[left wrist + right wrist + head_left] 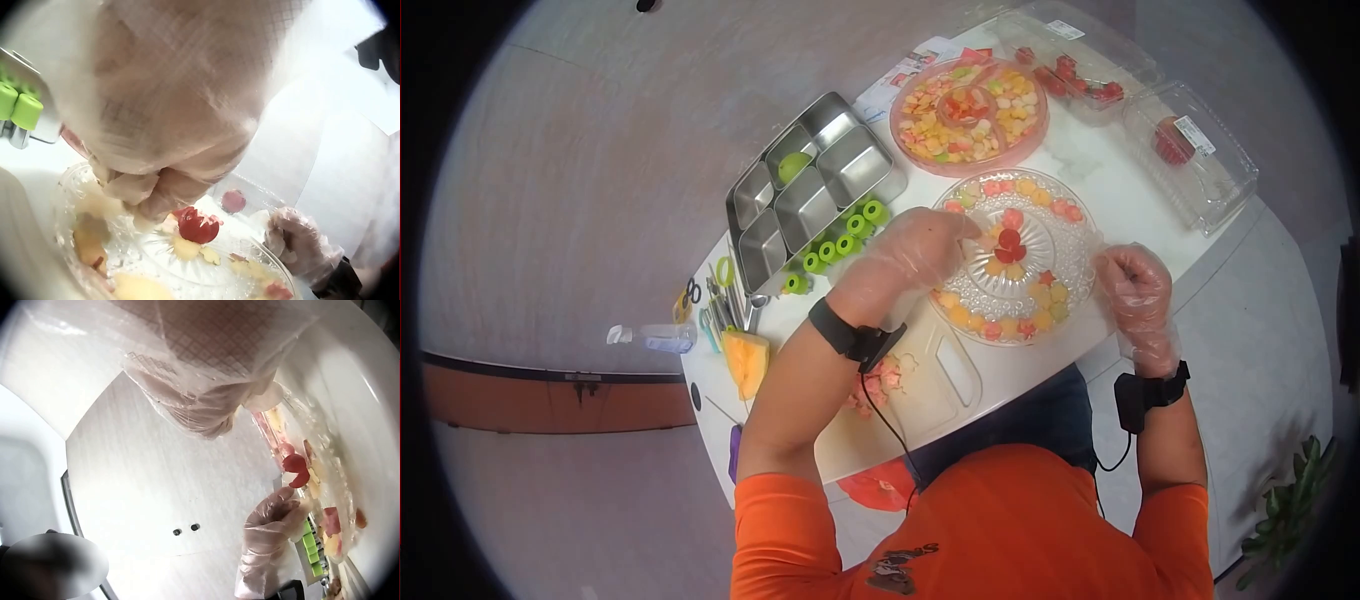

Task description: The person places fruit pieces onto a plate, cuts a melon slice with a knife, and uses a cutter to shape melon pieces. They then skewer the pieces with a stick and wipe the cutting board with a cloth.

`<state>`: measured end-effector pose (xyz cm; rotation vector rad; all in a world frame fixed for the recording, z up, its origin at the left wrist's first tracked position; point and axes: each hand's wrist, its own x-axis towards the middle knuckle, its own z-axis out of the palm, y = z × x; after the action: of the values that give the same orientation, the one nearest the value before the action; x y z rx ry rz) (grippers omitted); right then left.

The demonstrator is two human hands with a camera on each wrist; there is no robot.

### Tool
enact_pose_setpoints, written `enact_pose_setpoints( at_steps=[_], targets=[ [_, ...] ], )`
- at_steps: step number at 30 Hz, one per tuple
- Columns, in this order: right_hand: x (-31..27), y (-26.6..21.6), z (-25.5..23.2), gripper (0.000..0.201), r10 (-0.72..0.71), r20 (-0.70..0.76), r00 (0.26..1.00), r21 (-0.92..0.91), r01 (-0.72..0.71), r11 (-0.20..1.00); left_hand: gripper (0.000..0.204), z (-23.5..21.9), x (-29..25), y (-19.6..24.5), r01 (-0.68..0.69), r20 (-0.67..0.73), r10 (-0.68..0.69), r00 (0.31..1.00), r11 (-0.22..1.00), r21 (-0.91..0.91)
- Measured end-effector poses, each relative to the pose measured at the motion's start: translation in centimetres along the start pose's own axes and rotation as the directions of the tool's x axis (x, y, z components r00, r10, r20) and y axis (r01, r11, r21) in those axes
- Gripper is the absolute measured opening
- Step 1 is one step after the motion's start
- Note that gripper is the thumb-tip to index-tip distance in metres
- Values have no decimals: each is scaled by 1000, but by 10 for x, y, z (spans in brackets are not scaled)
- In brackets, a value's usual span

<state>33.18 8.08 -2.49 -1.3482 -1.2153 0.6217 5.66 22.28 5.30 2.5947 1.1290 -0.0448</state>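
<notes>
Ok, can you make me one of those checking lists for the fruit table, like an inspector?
Surface: white table; pink fruit bits on the cutting board.
Job's things: fruit pieces on the glass plate; more in the pink tray.
Clutter: metal tray, green-ended tools, melon wedge, clear boxes with red fruit.
Grippers: two hands in clear gloves. Left hand curled over the plate, right hand curled beside it; can't tell if either holds anything.
Cables: black cord from each wrist camera.
Surroundings: green plant near the floor; spills, nothing seen.
</notes>
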Motion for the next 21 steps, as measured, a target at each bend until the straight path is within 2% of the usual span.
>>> enact_pose_setpoints(
  at_steps=[8, 14, 17, 21],
  targets=[
    [0, 0, 2, 10, -12, 3, 1000, -5, 12, 1000, 36, -12, -14, -3, 20, 157, -10, 988, 998, -61],
    [2, 0, 3, 11, -17, -4, 1000, -36, 17, 999, 38, -30, -20, 44, 16, 269, 37, 962, 981, -191],
    [1, -3, 3, 11, -12, -2, 1000, -43, 12, 999, 36, -23, -23, 56, -49, 202, 108, 973, 959, -278],
    [1, -4, 4, 12, 8, -2, 1000, -18, -8, 1000, 37, -23, -26, 69, -94, 136, 141, 981, 948, -304]
  ],
)
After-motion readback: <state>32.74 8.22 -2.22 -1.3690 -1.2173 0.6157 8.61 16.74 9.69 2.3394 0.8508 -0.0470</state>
